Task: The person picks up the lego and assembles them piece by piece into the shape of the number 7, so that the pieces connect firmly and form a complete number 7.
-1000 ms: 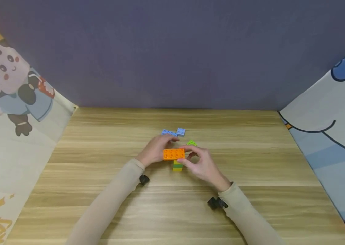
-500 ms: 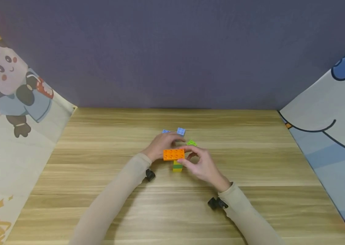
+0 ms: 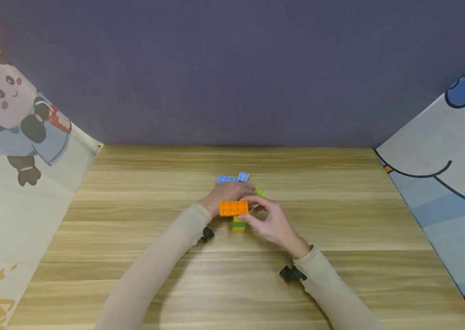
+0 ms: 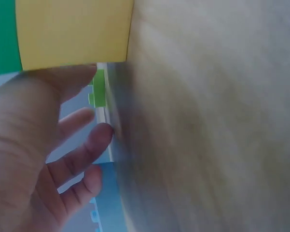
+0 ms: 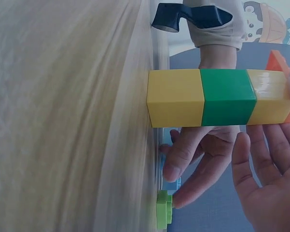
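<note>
A small tower (image 3: 238,224) of yellow, green and yellow blocks stands upright on the table, topped by an orange building brick (image 3: 233,208) that juts out to the left. My right hand (image 3: 271,222) pinches the right end of this orange brick between thumb and fingers. Behind the tower, my left hand (image 3: 229,193) reaches rightward, thumb and index finger spread. In the right wrist view its index fingertip lies close to a lime green brick (image 5: 164,210); whether they touch, I cannot tell. The left hand partly hides that brick in the head view.
Two light blue bricks, a long one (image 3: 227,179) and a shorter one (image 3: 243,176), lie just beyond the left hand. A dark panel (image 3: 232,91) rises at the table's back edge. Printed cartoon panels flank the wooden table (image 3: 331,192).
My left hand has moved right, from beside the blue bricks to the lime green brick, uncovering the long blue one again. The right hand keeps its hold on the orange brick.
</note>
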A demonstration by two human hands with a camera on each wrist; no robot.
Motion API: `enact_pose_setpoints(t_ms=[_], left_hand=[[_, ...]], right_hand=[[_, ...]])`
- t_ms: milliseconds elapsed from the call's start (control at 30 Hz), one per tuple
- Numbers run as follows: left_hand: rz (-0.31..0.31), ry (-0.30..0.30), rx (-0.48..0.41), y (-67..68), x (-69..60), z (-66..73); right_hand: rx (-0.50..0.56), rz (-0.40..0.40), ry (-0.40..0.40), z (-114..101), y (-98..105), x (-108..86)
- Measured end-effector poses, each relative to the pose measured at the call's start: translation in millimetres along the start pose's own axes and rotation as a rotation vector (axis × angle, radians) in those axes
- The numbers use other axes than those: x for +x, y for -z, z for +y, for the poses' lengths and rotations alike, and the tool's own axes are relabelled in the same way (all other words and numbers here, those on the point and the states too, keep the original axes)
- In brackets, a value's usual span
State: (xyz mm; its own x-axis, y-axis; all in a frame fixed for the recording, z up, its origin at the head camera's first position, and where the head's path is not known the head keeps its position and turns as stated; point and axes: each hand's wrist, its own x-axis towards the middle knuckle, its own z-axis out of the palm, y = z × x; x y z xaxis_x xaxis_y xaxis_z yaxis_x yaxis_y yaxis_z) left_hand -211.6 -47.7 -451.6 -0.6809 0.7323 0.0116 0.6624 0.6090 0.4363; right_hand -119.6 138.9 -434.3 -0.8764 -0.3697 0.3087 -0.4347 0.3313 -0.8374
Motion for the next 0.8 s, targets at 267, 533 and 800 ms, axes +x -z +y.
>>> enact_pose_setpoints(t_ms=[267,533,800], left_hand=[[0.003,-0.011,0.027,0.2,1.2,5.0],[0.048,-0.012,0.059,-2.7,2.4,1.9],[-0.019,-0.055,-0.057,1.0,-2.8,7.2]], right_hand=[[-0.002,0.005,0.01,-0.7,0.9,0.4],[-0.014,0.01,0.011,1.6,-0.7,-1.7],[-0.008,0.011,0.038,0.2,-1.2,-1.1]])
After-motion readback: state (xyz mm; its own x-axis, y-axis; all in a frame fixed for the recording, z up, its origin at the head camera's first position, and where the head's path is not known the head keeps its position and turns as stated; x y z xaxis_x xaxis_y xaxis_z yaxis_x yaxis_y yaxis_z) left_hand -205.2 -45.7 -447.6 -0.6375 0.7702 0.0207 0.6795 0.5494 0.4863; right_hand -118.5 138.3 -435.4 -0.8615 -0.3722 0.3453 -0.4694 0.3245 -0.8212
